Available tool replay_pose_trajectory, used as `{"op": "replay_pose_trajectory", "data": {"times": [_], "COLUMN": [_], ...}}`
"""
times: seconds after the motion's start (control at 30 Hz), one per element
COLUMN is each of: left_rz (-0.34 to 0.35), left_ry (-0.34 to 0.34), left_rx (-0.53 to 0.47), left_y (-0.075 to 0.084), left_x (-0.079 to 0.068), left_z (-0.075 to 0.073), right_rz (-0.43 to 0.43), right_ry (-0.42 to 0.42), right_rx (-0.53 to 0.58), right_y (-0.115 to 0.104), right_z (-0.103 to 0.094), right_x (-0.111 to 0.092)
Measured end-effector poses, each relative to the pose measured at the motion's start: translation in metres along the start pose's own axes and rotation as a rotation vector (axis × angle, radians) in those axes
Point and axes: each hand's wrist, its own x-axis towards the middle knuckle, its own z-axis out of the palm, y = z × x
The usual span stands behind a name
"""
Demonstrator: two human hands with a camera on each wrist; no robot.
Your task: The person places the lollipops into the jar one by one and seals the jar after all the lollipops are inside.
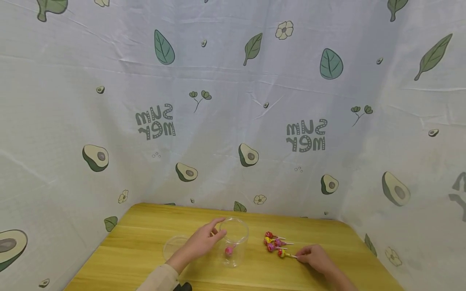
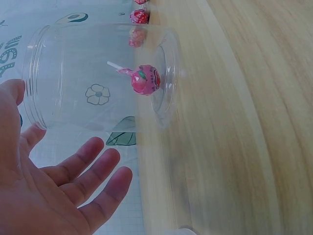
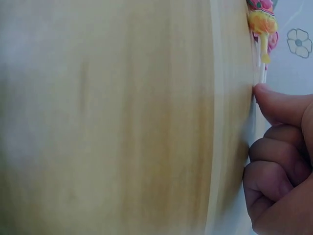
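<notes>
A clear plastic jar (image 1: 238,246) stands upright on the table with one pink-wrapped lollipop (image 2: 145,80) inside, low near its base. My left hand (image 1: 203,241) is at the jar's mouth, thumb and forefinger touching the rim. Its other three fingers (image 2: 100,169) spread loosely beside the jar wall. On the right, my right hand (image 1: 316,258) pinches the white stick of a lollipop with a yellow and red wrapper (image 1: 282,253) between thumb and forefinger. In the right wrist view, its remaining fingers (image 3: 274,171) are curled under, close over the wood.
Several wrapped lollipops (image 1: 271,240) lie bunched between the jar and my right hand, sticks pointing right. A clear round lid (image 1: 169,246) lies left of the jar, partly behind my left forearm. A dark object (image 1: 185,287) shows at the bottom edge. Printed cloth (image 1: 225,101) surrounds the wooden table (image 1: 138,230).
</notes>
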Motion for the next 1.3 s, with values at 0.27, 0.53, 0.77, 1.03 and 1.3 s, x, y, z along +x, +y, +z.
{"op": "replay_pose_trajectory", "data": {"times": [0.27, 0.53, 0.77, 1.03, 1.3], "left_rz": [0.0, -0.003, -0.004, -0.006, -0.007], "left_ry": [-0.002, -0.001, 0.001, -0.002, -0.005], "left_rx": [-0.008, -0.004, 0.002, 0.004, -0.002], "left_y": [0.0, 0.002, 0.001, 0.002, 0.001], "left_x": [-0.001, -0.001, 0.0, -0.001, 0.0], "left_z": [-0.001, 0.0, 0.0, -0.001, -0.001], "right_rz": [0.022, -0.009, -0.021, -0.004, 0.016], "right_ry": [-0.025, -0.035, -0.044, -0.014, -0.009], "right_rx": [0.023, 0.027, 0.03, -0.001, 0.027], "right_y": [-0.004, -0.004, -0.008, -0.016, -0.029], "right_z": [0.0, -0.003, -0.008, -0.013, -0.019], "right_x": [0.0, -0.002, -0.005, -0.001, 0.001]}}
